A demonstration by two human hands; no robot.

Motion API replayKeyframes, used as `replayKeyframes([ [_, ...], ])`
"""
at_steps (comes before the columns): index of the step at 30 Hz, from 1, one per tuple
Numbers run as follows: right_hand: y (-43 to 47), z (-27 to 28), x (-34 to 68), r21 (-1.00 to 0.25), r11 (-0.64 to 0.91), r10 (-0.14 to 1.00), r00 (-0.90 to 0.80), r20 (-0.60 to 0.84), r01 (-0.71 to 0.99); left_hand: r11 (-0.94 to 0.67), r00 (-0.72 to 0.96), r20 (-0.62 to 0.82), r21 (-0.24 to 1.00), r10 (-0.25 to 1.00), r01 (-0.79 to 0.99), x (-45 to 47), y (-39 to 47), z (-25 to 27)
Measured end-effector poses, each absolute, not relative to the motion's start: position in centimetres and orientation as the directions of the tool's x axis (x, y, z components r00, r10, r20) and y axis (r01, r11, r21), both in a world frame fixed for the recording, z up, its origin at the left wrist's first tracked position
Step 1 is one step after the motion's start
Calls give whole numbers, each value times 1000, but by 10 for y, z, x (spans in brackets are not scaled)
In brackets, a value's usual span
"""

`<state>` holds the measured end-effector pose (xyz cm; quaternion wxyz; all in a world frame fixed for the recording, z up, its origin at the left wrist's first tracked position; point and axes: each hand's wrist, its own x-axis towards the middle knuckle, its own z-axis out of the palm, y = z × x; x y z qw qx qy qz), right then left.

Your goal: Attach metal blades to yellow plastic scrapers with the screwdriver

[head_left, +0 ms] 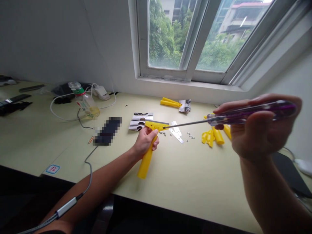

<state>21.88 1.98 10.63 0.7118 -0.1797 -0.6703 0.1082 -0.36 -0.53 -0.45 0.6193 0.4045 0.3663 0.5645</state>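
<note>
My left hand (145, 143) is wrapped around the neck of a yellow scraper (146, 162), whose handle points down toward the table's front edge. A dark blade strip runs along the top of its wide head. With my right hand (258, 130) I grip a screwdriver (231, 116) by its clear and purple handle. The long shaft reaches left, and its tip meets the right side of the scraper head at a screw spot. Behind the scraper lie flat metal blades (176, 134), small screws (162, 133) and several nuts (191, 136).
Yellow handle parts (217, 136) lie to the right, partly behind my right hand. Printed cards (137, 122) sit behind the scraper, and another yellow scraper (170, 102) lies near the window wall. A bottle (85, 102), white cables and a pixelated dark phone-like object (108, 131) are at left.
</note>
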Motion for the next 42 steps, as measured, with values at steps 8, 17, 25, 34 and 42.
replayKeyframes([
  [8, 31, 107, 224, -339, 935, 331, 88, 940, 104, 57, 115, -12, 913, 993, -403, -3, -7, 0],
  [17, 30, 105, 222, -347, 936, 343, 60, 937, 60, 99, 160, -32, 897, 987, -430, -5, -6, -4],
  [25, 18, 103, 215, -448, 891, 444, 77, 893, 67, 138, 165, -67, 875, 984, -464, -4, -6, -2],
  [34, 34, 103, 224, -568, 819, 574, 125, 809, -82, 182, 205, -86, 839, 975, -512, -5, -6, -2],
  [42, 40, 102, 229, -553, 824, 567, 136, 813, -126, 196, 215, -95, 832, 972, -519, -6, -7, -1],
])
